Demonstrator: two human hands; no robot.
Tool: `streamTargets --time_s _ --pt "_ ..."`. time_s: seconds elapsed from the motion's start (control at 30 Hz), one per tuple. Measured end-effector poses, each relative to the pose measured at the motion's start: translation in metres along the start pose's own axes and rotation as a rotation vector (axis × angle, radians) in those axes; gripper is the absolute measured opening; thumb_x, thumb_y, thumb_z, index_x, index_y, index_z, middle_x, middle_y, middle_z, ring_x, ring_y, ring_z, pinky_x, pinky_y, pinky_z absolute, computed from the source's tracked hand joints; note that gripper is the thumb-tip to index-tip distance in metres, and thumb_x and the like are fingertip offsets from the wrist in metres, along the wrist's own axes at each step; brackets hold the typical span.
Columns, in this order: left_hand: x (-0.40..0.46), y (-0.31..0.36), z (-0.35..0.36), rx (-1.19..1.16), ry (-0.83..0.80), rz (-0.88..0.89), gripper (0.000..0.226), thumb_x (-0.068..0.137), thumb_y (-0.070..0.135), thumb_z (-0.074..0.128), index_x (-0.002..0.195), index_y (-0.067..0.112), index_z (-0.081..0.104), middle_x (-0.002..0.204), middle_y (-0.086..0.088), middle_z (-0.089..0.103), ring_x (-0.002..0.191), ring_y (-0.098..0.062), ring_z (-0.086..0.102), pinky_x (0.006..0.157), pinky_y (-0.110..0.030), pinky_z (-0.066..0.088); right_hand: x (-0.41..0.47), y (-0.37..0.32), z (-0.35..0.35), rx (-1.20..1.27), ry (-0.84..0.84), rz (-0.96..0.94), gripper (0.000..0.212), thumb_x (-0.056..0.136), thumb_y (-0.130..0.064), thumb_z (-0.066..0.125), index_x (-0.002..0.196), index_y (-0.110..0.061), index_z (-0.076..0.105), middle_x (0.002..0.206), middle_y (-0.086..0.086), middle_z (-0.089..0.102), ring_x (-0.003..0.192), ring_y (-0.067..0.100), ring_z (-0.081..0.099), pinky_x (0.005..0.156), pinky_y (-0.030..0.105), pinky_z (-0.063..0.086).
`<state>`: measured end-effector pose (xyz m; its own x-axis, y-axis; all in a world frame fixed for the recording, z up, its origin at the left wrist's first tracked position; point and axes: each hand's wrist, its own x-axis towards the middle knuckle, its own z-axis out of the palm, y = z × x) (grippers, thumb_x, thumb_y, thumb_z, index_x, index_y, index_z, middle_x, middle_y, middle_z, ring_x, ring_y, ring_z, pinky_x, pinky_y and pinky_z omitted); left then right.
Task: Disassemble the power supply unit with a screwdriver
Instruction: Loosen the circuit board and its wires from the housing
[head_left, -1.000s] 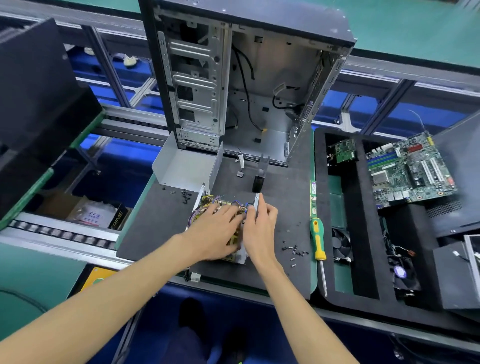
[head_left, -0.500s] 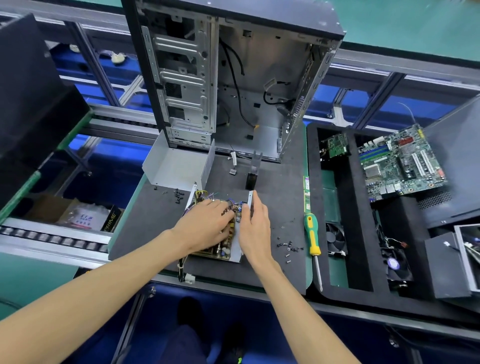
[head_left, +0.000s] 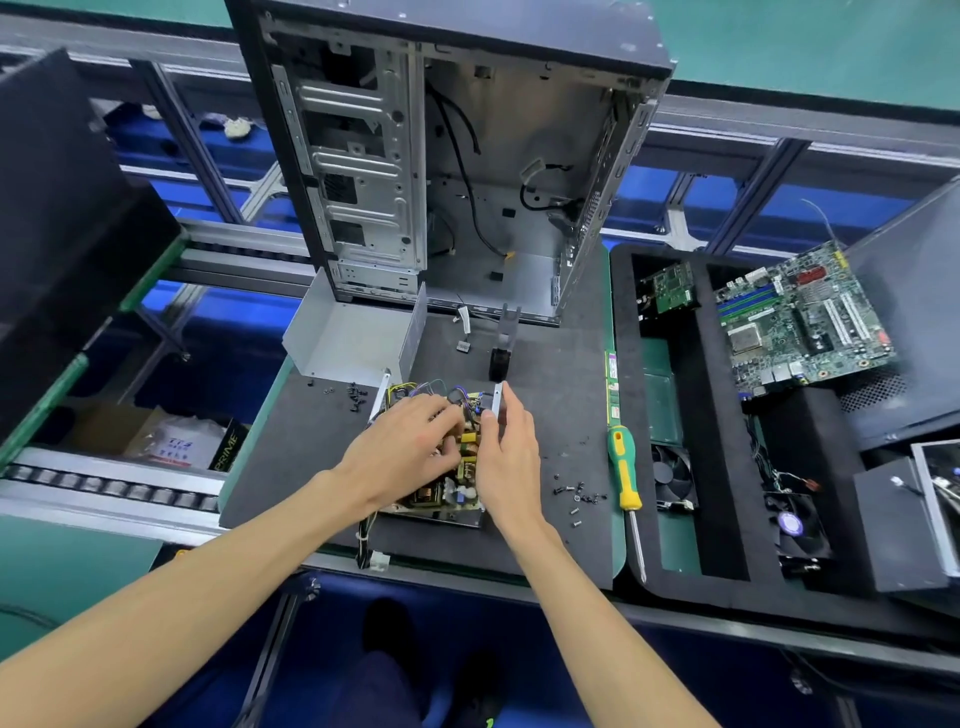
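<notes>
The opened power supply unit (head_left: 452, 488) lies on the dark mat near the front edge, its circuit board with coils and coloured wires exposed. My left hand (head_left: 402, 452) lies on top of the board with curled fingers among its parts. My right hand (head_left: 506, 457) grips the unit's upright right metal wall, thumb inside and fingers outside. The green and yellow screwdriver (head_left: 626, 478) rests on the mat to the right, untouched. The unit's removed grey metal cover (head_left: 348, 338) stands behind it to the left.
An empty upright computer case (head_left: 452, 171) stands at the back of the mat. Loose screws (head_left: 576, 496) lie right of the unit, more screws (head_left: 355, 397) to its left. A black foam tray holds a motherboard (head_left: 800, 317) and fans (head_left: 670, 475) on the right.
Both hands stay on the power supply unit, shifting slightly toward me over the board. The camera view has drifted.
</notes>
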<state>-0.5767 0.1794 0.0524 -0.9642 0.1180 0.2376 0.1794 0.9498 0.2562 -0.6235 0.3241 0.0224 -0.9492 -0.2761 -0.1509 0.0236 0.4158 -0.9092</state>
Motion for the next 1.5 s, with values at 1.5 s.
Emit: streamTargets --time_s 1.5 --pt "0.031 -0.005 -0.033 0.512 -0.561 0.161 0.1 0.076 0.068 0.067 0.149 0.019 0.021 0.133 -0.009 0.039 0.113 -0.027 0.05 0.093 -0.036 0.039 0.003 0.0 0.001 -0.049 0.014 0.01 0.038 0.107 -0.045 0.031 0.145 -0.043 0.033 0.139 -0.014 0.041 0.103 0.002 0.048 0.086 0.036 0.04"
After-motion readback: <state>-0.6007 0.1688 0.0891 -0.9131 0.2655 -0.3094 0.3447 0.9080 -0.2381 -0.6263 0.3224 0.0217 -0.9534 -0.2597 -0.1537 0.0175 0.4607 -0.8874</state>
